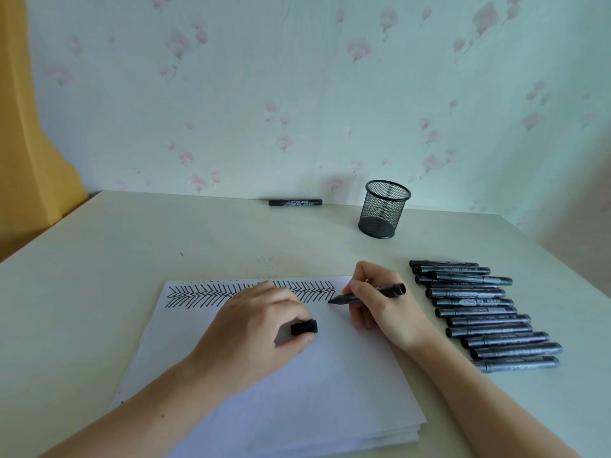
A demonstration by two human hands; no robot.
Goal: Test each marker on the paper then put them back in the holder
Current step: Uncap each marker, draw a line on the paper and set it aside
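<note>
Black ink marks run in a zigzag band along the top edge of the paper (297, 385), a stack of white sheets lying at the lower centre of the frame. The right hand (383, 305) grips an uncapped black marker (367, 295) in a writing hold, fingers curled round the barrel, with the tip pointing left and touching the sheet at the right end of the zigzag band. The left hand (261, 325) rests on the paper just left of the marker tip, its fingers bent, pinching the marker's black cap (304, 327) between thumb and fingers.

To the right of the right hand, near the sheet's edge, a row of capped black markers (486, 312) lies side by side on the table (115, 246), stepping down toward the lower right of the frame. The black mesh holder (383, 209) stands upright above the right hand, well apart from it, near the back edge of the table; no marker shows inside it. One more capped marker, a lone marker (295, 202), lies flat against the wall, left of the holder.

The table is pale cream with small dark specks just above the paper. Behind it rises a pale bluish wall (297, 94) papered with faint pink flowers. A yellow-orange piece of furniture (29, 143) fills the upper left edge.
</note>
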